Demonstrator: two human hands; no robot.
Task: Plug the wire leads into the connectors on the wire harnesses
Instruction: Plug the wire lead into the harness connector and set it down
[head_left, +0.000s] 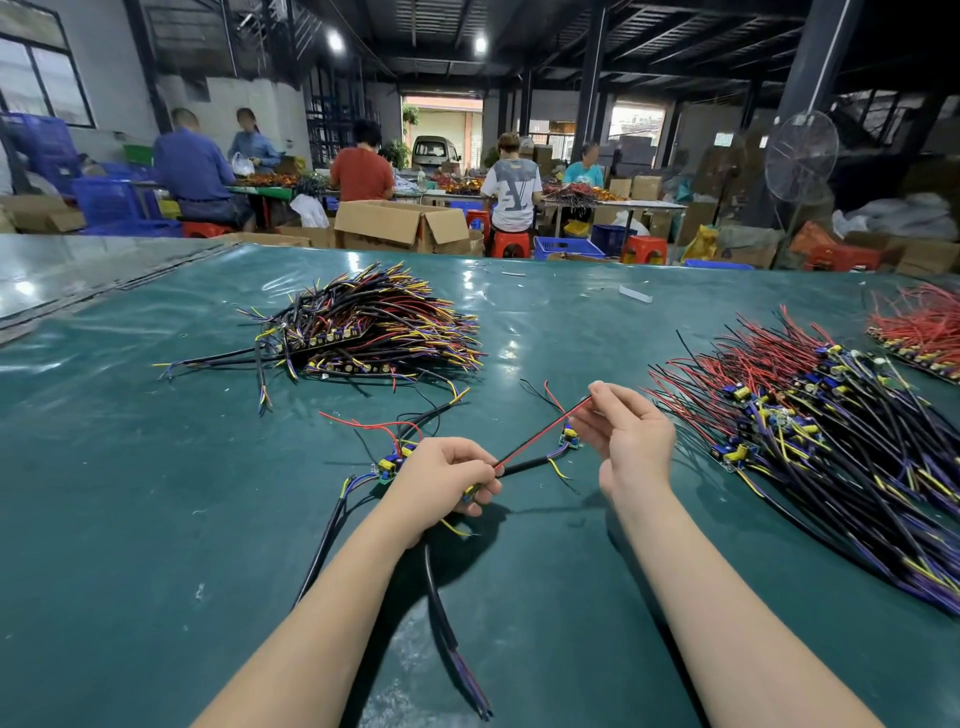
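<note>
over the green table (156, 493), the left hand (441, 478) pinches a little connector (470, 491) and one end of a red and black wire lead (540, 434). the right hand (631, 434) pinches the other end, held up higher. a black cable (441, 608) runs from under the left hand. a big wire pile (810, 415) lies at the right.

on the table (156, 519), front and centre: left hand (441, 480) and right hand (631, 434), a lead (543, 432) held between them. just left of the left hand, a harness (392, 465). behind, to the left, a wire pile (374, 327). to the right, a larger pile (805, 415); behind that, at the far right edge, a third pile (924, 332). beyond the table, boxes (400, 223) and seated workers (511, 192).
</note>
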